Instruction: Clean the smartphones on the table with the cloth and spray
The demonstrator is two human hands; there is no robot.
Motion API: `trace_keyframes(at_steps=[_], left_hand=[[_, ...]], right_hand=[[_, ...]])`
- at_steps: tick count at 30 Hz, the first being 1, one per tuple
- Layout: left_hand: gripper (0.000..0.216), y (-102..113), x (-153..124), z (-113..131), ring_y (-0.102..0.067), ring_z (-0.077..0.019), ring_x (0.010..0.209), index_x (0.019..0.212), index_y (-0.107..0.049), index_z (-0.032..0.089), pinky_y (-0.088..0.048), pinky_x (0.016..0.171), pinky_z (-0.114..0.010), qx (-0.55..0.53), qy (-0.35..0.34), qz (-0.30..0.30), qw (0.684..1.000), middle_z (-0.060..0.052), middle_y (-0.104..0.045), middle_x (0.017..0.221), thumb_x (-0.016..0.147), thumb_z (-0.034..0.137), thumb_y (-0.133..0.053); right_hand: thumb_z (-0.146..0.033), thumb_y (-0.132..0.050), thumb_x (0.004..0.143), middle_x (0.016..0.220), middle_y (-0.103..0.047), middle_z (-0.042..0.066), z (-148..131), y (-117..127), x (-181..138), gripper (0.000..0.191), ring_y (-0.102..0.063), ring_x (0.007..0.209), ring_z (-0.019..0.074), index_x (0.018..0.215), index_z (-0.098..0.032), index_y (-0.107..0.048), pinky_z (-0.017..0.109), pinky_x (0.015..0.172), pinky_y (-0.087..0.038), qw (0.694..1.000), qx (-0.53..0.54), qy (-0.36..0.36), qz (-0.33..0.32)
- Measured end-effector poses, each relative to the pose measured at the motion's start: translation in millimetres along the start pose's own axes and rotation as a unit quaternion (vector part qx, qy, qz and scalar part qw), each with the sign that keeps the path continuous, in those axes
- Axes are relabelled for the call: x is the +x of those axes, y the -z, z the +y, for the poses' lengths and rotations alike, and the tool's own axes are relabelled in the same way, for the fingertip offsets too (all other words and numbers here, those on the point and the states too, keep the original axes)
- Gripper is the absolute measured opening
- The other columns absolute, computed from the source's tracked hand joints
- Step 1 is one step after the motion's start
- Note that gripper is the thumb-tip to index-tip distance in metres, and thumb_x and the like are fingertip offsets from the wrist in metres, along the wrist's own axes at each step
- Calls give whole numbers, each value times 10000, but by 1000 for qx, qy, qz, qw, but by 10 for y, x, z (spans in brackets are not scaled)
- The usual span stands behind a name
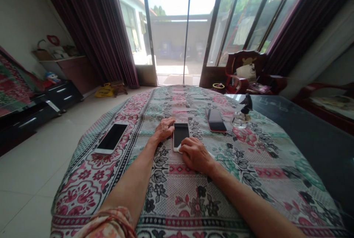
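Observation:
A white-edged phone (181, 134) lies face up in the middle of the flowered tablecloth (193, 197). My left hand (164, 129) rests against the phone's left edge, its fingers curled onto the cloth. At the phone's near right corner my right hand (195, 154) has its fingers bent down and pressed on a small white thing that I cannot make out. Another white phone (111, 138) lies to the left. On the right, a red-edged phone (215, 120) lies face up.
A small glass spray bottle with a black top (243, 114) stands right of the red-edged phone. Bare dark tabletop (312, 135) shows at the right. Beyond are a red wooden chair (246, 72), glass doors (177, 28), curtains, a low black cabinet (52, 98) at left.

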State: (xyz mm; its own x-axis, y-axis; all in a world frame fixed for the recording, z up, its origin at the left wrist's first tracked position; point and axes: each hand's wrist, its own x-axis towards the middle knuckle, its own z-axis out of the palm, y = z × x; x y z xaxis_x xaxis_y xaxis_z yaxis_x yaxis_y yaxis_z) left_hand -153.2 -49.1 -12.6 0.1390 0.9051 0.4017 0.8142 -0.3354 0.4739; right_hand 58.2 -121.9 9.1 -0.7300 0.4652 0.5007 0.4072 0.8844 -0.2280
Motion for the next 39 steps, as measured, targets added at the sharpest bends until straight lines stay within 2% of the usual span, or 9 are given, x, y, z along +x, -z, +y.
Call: trace_keyframes(at_steps=[5,10,15,21,28,39], left_hand=[[393,-3,6,-7,-561,-196,1172,1081,-673,186,-378,1082,-331,-4,-4,-1,1000,-58,-651,1214,740,105,-496],[387,-14,12,-24,-563,-202,1173,1071,-679,165,-392,1071,-314,-8,-3,3,1000,-77,-650,1213,730,102,-509],[382,-18,15,-22,-572,-201,1159,1064,-681,166,-391,1073,-320,-10,-6,6,1000,-75,-657,1199,731,94,-506],[382,-23,9,-20,-565,-194,1163,1070,-678,166,-388,1072,-308,-10,-8,7,1000,-72,-657,1196,739,85,-504],[372,-26,7,-11,-546,-204,1185,1081,-674,139,-364,1086,-316,-3,4,1,1000,-84,-643,1223,752,88,-510],[370,-33,0,-21,-538,-204,1192,1072,-680,176,-357,1091,-311,-16,17,-3,1000,-63,-638,1233,744,97,-528]], right_hand=[[-55,-529,686,812,-580,45,94,38,-63,170,-506,787,178,735,-195,-612,324,765,-409,999,-3,-23,28],[-45,-518,680,752,-556,44,137,99,-121,160,-501,760,183,697,-188,-587,331,739,-407,998,-13,-50,33],[-55,-533,741,857,-595,52,69,104,-117,175,-510,819,187,789,-197,-622,355,796,-420,1000,1,-16,8],[-115,-517,856,949,-608,61,-77,-11,10,171,-508,884,191,924,-210,-644,359,837,-437,999,9,12,-28],[-113,-538,850,993,-602,61,-107,-115,158,164,-505,894,185,935,-201,-648,355,853,-429,998,-2,25,-54],[-105,-494,863,927,-610,66,132,177,-168,208,-539,870,187,938,-201,-663,344,819,-447,999,3,-36,-18]])
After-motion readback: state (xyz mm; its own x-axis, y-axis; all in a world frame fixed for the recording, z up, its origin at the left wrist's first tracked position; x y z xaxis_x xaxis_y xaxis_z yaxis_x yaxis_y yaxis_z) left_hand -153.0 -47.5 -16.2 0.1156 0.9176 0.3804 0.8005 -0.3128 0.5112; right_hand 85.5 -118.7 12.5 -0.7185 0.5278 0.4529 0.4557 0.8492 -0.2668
